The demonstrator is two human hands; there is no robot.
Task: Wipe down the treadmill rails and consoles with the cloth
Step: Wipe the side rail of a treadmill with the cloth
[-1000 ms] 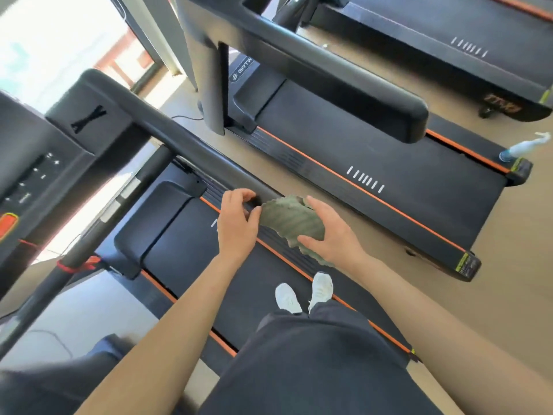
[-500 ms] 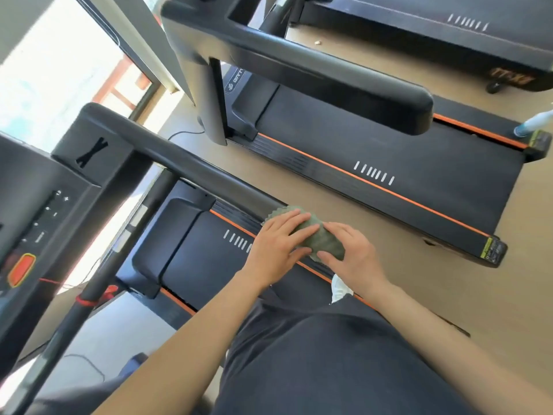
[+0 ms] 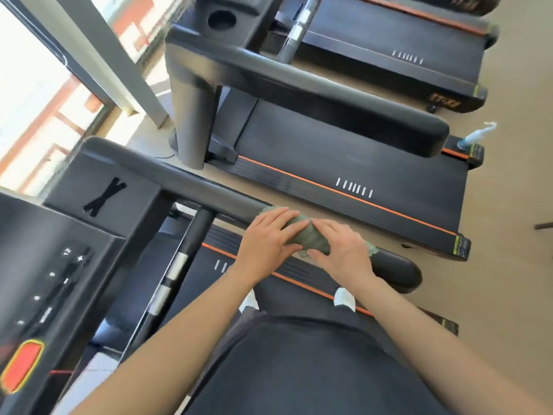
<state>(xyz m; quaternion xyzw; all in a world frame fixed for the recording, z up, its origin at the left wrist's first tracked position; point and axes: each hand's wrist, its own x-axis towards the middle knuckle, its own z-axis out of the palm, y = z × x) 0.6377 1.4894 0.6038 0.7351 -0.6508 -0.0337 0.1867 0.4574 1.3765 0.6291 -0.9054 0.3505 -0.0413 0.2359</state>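
Item: one crumpled grey-green cloth (image 3: 305,235), which lay bunched on the black padded treadmill rail (image 3: 191,181), pressed under my left hand (image 3: 266,241) and right hand (image 3: 344,250), fingers nearly straight, curled round nothing (I judged it light, limp, prone to slipping; best gathered at its middle).

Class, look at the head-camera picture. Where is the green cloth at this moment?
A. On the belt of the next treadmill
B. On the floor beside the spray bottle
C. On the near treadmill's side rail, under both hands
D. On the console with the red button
C: the green cloth lies on the near treadmill's side rail, with the left hand and the right hand both laid on it.
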